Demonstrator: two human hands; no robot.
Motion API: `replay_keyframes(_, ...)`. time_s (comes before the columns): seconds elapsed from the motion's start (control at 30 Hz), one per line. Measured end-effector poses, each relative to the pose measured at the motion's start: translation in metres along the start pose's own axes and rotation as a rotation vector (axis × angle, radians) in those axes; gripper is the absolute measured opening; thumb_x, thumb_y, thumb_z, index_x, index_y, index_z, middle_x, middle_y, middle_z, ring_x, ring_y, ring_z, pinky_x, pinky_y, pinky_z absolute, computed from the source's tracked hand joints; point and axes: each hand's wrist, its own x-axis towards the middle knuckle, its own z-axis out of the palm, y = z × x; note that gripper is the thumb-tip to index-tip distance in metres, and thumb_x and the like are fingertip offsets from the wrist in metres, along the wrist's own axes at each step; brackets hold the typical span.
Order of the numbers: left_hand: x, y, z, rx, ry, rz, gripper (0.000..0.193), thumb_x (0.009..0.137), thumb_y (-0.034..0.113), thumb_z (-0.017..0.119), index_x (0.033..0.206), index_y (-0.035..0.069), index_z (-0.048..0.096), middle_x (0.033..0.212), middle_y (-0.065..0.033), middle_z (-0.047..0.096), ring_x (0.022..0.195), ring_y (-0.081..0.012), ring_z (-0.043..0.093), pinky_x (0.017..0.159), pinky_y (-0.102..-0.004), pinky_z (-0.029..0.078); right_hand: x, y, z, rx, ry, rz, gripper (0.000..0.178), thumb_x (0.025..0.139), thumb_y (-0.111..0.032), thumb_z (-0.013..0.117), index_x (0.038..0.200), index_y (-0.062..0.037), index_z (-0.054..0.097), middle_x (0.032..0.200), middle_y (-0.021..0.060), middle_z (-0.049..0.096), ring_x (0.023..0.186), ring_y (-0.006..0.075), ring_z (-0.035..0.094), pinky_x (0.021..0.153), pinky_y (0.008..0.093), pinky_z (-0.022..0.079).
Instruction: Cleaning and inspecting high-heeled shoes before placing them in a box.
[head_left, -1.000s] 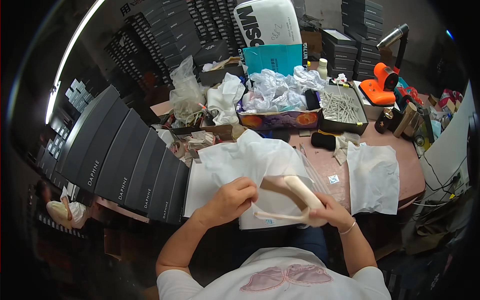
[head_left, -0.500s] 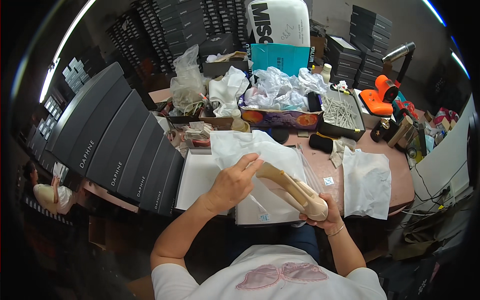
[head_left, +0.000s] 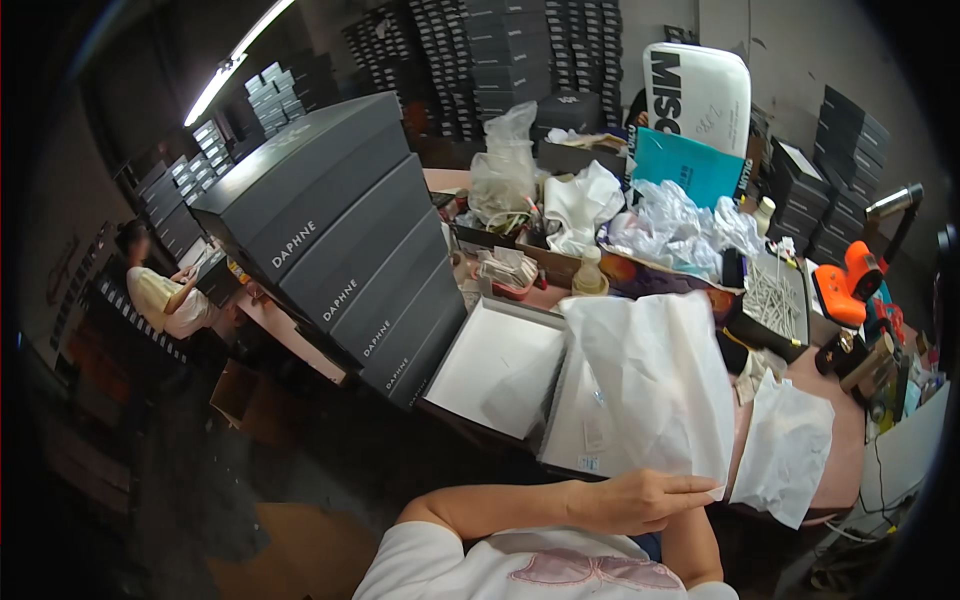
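Observation:
My left hand (head_left: pixel 640 498) reaches across my front, its fingers pinched at the lower right corner of a white sheet of tissue paper (head_left: pixel 655 390). The sheet stands up over a white-lined shoebox part (head_left: pixel 562 440) in front of me. My right forearm (head_left: pixel 690 545) comes up behind the left hand, and the right hand and its fingers are hidden. The beige high-heeled shoe seen earlier does not show now. To the left is another white-lined box part (head_left: pixel 505 350). A second crumpled tissue sheet (head_left: pixel 788 450) lies on the table at the right.
A tall stack of dark shoeboxes (head_left: pixel 340 240) rises at the left. Behind are a box of crumpled white wrapping (head_left: pixel 670 230), a small bottle (head_left: pixel 590 270), a tray of white sticks (head_left: pixel 772 300) and an orange tool (head_left: pixel 848 285). A co-worker (head_left: pixel 165 290) sits at the far left.
The view has swung left. The shoe in my right hand has gone out of sight. My left hand has moved right across my body, and the tissue sheet now stands raised.

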Motion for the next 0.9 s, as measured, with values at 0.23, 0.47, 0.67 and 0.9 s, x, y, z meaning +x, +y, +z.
replay_keyframes(0.23,0.003,-0.002,0.047,0.095,0.124,-0.007,0.061,0.069,-0.009,0.06,0.13,-0.003,0.052,0.133,-0.0167,0.053,0.1,-0.0293,0.065,0.08,-0.0337,0.056,-0.001,-0.006,-0.004,-0.229,0.051,-0.078,0.052,0.089,-0.033,0.062,0.131,-0.004,0.05,0.117,0.0117,0.06,0.105,0.0206,0.06,0.089,0.0367,0.048)
replay_keyframes(0.47,-0.07,-0.013,0.011,-0.076,0.63,-0.457,0.063,0.085,0.02,0.071,0.138,0.002,0.043,0.133,-0.0112,0.052,0.122,-0.0255,0.051,0.103,-0.0394,0.042,-0.008,0.005,0.004,-0.907,0.033,-0.362,0.052,0.088,-0.031,0.064,0.131,-0.0038,0.05,0.118,0.0118,0.06,0.107,0.0211,0.059,0.092,0.0385,0.046)
replay_keyframes(0.67,-0.047,-0.069,-0.008,-1.063,1.126,-0.94,0.073,0.081,0.027,0.075,0.14,0.003,0.038,0.129,-0.0143,0.05,0.121,-0.0252,0.049,0.103,-0.0417,0.041,-0.002,0.049,0.023,-1.45,-0.06,-0.534,0.052,0.088,-0.029,0.066,0.131,-0.0036,0.051,0.119,0.0119,0.06,0.109,0.0216,0.059,0.096,0.0401,0.045)
replay_keyframes(0.9,-0.063,-0.085,-0.032,-0.171,1.114,-0.723,0.038,0.08,0.005,0.069,0.115,-0.002,0.055,0.105,-0.0115,0.061,0.086,-0.0213,0.062,0.079,-0.0326,0.051,-0.033,-0.032,-0.01,-0.48,0.25,-0.306,0.078,0.087,-0.027,0.068,0.15,-0.0115,0.024,0.143,0.0163,0.041,0.13,0.0243,0.045,0.1,0.0366,0.044)
